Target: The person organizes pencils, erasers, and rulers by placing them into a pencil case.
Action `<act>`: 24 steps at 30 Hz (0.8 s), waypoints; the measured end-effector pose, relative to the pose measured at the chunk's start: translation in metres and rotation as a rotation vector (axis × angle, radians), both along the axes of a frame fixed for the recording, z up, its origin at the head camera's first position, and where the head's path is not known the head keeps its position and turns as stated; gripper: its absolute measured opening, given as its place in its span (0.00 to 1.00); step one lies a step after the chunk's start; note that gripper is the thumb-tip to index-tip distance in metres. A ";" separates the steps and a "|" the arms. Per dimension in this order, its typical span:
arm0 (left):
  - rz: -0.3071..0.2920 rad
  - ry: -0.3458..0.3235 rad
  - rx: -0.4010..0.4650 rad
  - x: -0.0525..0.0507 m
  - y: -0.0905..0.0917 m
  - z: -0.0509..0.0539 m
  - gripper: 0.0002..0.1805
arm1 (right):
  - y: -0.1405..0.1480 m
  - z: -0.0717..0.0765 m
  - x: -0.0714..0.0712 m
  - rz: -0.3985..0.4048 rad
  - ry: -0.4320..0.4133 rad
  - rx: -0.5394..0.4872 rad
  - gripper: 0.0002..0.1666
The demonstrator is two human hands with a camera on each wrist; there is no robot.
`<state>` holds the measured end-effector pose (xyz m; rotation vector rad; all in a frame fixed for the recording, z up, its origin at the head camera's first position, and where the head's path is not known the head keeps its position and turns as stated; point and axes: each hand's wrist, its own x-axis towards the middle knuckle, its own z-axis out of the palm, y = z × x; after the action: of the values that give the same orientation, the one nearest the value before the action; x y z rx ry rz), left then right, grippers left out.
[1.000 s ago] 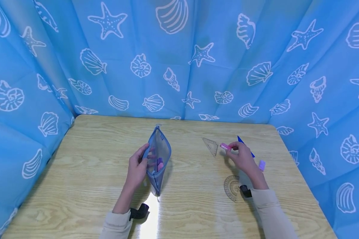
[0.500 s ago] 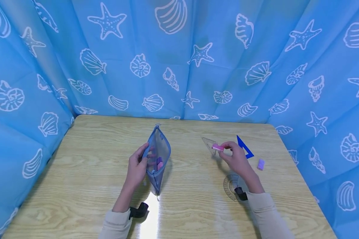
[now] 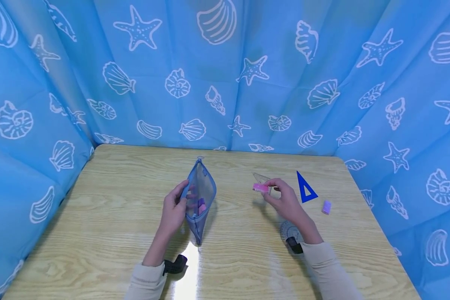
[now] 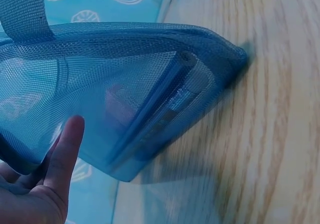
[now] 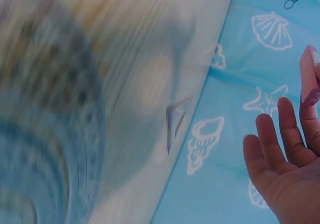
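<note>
My left hand [image 3: 173, 210] grips one side of a blue mesh zip pouch [image 3: 209, 189], held upright with its mouth open. Small pink and purple pieces [image 3: 201, 206] lie inside it, and the left wrist view shows long pen-like items [image 4: 155, 109] through the mesh. Between thumb and fingers, my right hand [image 3: 286, 204] pinches a pink eraser [image 3: 260, 188] above the table. Beneath it, partly covered, lies a clear set square [image 3: 260, 178]. The right wrist view shows the eraser [image 5: 308, 77] at its right edge, with the other fingers spread.
To the right lie a blue set square [image 3: 302, 187] and a purple eraser [image 3: 326, 207]. A clear protractor [image 3: 286, 230] is partly under my right wrist. A blue shell-print curtain [image 3: 225, 83] surrounds the far and side edges of the wooden table [image 3: 108, 208].
My right hand has moved left with the pink eraser, from beside the clear set square to over it. The blue set square is now fully uncovered. The left hand and pouch stay nearly still.
</note>
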<state>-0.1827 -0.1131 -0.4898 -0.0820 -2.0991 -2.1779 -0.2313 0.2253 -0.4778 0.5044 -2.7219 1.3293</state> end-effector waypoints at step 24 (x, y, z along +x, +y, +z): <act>-0.002 -0.002 -0.026 -0.001 0.003 0.000 0.32 | -0.042 0.010 -0.011 0.157 -0.019 -0.081 0.11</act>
<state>-0.1837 -0.1105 -0.4902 -0.0844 -2.1295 -2.1530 -0.2422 0.1832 -0.4677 0.7149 -2.6788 1.4804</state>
